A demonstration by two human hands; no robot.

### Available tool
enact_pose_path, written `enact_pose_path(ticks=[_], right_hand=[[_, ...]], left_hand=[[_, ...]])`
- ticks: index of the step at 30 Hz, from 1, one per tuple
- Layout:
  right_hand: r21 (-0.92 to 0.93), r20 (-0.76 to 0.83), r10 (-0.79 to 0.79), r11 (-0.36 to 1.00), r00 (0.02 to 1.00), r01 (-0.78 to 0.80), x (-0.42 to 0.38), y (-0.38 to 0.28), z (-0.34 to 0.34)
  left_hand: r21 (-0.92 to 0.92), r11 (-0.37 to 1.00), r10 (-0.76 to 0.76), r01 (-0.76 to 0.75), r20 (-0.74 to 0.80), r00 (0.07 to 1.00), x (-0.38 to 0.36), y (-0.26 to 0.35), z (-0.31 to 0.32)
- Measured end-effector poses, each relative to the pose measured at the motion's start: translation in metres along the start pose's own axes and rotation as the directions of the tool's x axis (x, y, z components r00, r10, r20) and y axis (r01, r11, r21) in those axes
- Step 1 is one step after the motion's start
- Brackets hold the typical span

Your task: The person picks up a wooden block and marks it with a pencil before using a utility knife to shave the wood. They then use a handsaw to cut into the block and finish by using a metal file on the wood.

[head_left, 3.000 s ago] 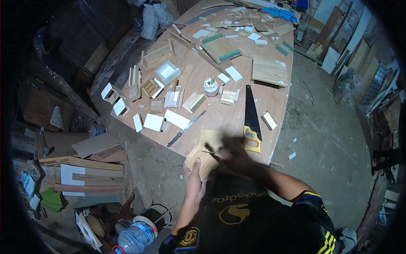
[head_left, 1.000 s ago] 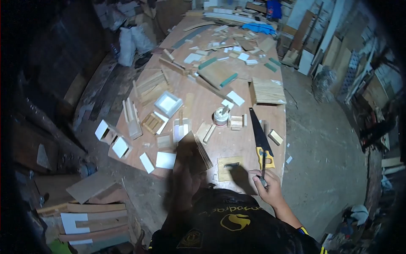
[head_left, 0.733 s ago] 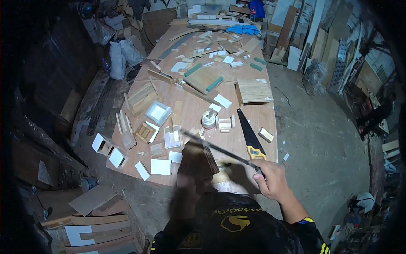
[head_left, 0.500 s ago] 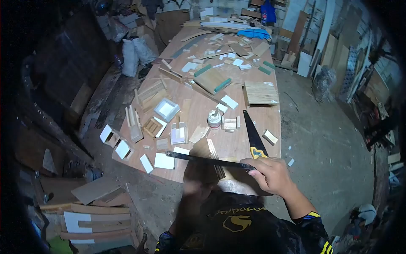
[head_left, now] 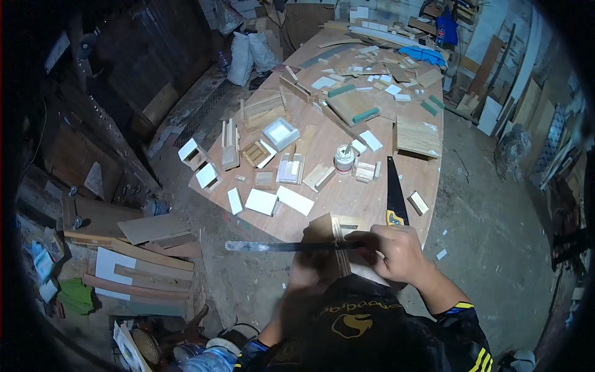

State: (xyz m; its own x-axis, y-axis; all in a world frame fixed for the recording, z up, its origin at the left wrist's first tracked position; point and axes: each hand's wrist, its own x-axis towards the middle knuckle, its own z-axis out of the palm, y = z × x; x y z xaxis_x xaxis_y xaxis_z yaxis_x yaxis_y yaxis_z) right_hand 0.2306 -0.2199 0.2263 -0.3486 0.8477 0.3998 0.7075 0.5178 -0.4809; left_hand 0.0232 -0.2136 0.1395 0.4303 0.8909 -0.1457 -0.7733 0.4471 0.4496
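My right hand (head_left: 400,251) is wrapped round one end of a long, flat, dark metal bar (head_left: 266,246) that looks like a file. The bar runs left across a small plywood box-like piece (head_left: 339,251), with its far end past the piece. Shadow and blur cover my left hand (head_left: 305,270), which grips the left side of the wooden piece; its fingers are hard to make out. Just beyond my right hand lies a handsaw (head_left: 395,195) with a yellow and black handle.
The wooden table (head_left: 248,226) holds a jar (head_left: 344,159) of white stuff, a wooden box (head_left: 417,137), a small open-topped white box (head_left: 281,133), a green-edged board (head_left: 350,105) and several offcuts. Boards (head_left: 142,273) are stacked on the floor at left.
My view has shifted, so the table appears further right and higher. The bar has moved relative to the wooden piece, and its free end now points past the table's edge.
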Motion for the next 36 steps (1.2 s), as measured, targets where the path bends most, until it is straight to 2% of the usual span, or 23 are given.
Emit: enact_pose_path(ticks=[1,2,4,5,7,8,10,11,13,14,16,18,20,22,23,25,26,28,30,32,33,35,36], right_hand=[[0.019,-0.019,0.012,1.0,1.0,-0.012,0.0,-0.001,0.0],[0.036,-0.039,0.024,0.999,0.999,-0.023,-0.001,0.0,-0.001],[-0.045,0.004,0.005,0.999,1.0,-0.005,-0.01,0.009,-0.008],[-0.033,0.007,-0.003,0.999,1.0,0.003,-0.011,0.007,-0.014],[-0.035,0.059,0.017,0.999,0.998,-0.015,-0.013,0.008,-0.021],[-0.04,0.055,0.028,0.999,0.998,-0.026,-0.012,0.005,-0.021],[0.204,-0.03,0.094,0.975,0.995,-0.086,-0.006,-0.002,-0.02],[0.177,0.014,0.077,0.981,0.997,-0.078,-0.008,-0.003,-0.023],[0.187,-0.008,0.063,0.981,0.998,-0.061,-0.009,0.0,-0.026],[0.201,-0.021,0.045,0.979,0.999,-0.039,-0.009,0.002,-0.025],[0.182,0.006,0.058,0.982,0.998,-0.058,-0.018,0.009,-0.028],[-0.039,0.049,-0.042,0.998,0.998,0.044,-0.023,0.014,-0.032],[-0.086,0.054,-0.068,0.994,0.996,0.072,-0.026,0.017,-0.037],[-0.13,0.059,-0.087,0.987,0.994,0.094,-0.029,0.018,-0.042],[-0.105,0.037,-0.076,0.991,0.996,0.079,-0.029,0.019,-0.044],[-0.076,0.018,-0.06,0.995,0.998,0.061,-0.028,0.023,-0.044],[-0.078,0.037,-0.066,0.995,0.997,0.069,-0.027,0.023,-0.041],[-0.086,0.05,-0.075,0.993,0.996,0.079,-0.026,0.027,-0.034],[0.074,-0.024,0.008,0.997,1.0,-0.006,-0.029,0.031,-0.026],[0.025,-0.003,-0.007,1.0,1.0,0.007,-0.03,0.029,-0.035],[-0.027,0.02,-0.021,0.999,1.0,0.022,-0.03,0.03,-0.038],[-0.036,0.038,-0.073,0.997,0.997,0.075,-0.037,0.038,-0.039],[-0.045,0.048,-0.116,0.992,0.992,0.118,-0.041,0.041,-0.039]], left_hand=[[-0.06,0.997,0.063,-0.056,0.12,0.991,-0.001,-0.003,0.003],[-0.058,0.997,0.062,-0.056,0.116,0.991,-0.005,-0.004,0.009],[0.182,0.973,0.165,-0.139,-0.136,0.977,-0.014,-0.004,0.022],[0.18,0.972,0.174,-0.148,-0.136,0.975,-0.016,-0.004,0.026],[0.453,0.89,0.13,-0.047,-0.155,0.979,-0.019,-0.004,0.031],[0.453,0.891,0.118,-0.038,-0.15,0.982,-0.02,-0.006,0.028],[0.27,0.953,-0.089,0.137,-0.184,0.979,-0.016,-0.006,0.029],[0.272,0.951,-0.1,0.146,-0.176,0.979,-0.014,-0.011,0.034],[-0.07,0.993,-0.113,0.098,-0.241,0.964,-0.011,-0.014,0.067],[-0.068,0.992,-0.118,0.104,-0.24,0.964,-0.01,-0.017,0.062],[0.146,0.988,-0.028,0.043,-0.103,0.994,-0.011,-0.027,0.045],[0.122,0.989,-0.061,0.082,-0.169,0.984,-0.009,-0.034,0.038],[0.098,0.986,-0.11,0.136,-0.231,0.967,-0.011,-0.038,0.029],[0.083,0.989,-0.129,0.121,0.092,0.987,-0.016,-0.032,0.023],[0.083,0.989,-0.131,0.123,0.091,0.987,-0.016,-0.029,0.024],[0.145,0.977,-0.148,0.156,-0.065,0.987,-0.013,-0.015,0.052],[0.143,0.976,-0.154,0.163,-0.068,0.986,-0.016,-0.019,0.052],[0.277,0.921,-0.213,0.273,-0.228,0.95,-0.021,-0.029,0.052],[0.274,0.933,-0.193,0.232,-0.16,0.968,-0.018,-0.033,0.053],[0.249,0.958,-0.136,0.139,-0.03,0.99,-0.015,-0.038,0.054],[0.246,0.96,-0.129,0.134,-0.035,0.991,-0.014,-0.045,0.052],[0.251,0.951,-0.142,0.183,-0.173,0.975,-0.011,-0.059,0.049],[0.247,0.952,-0.141,0.182,-0.174,0.975,-0.012,-0.059,0.055]])
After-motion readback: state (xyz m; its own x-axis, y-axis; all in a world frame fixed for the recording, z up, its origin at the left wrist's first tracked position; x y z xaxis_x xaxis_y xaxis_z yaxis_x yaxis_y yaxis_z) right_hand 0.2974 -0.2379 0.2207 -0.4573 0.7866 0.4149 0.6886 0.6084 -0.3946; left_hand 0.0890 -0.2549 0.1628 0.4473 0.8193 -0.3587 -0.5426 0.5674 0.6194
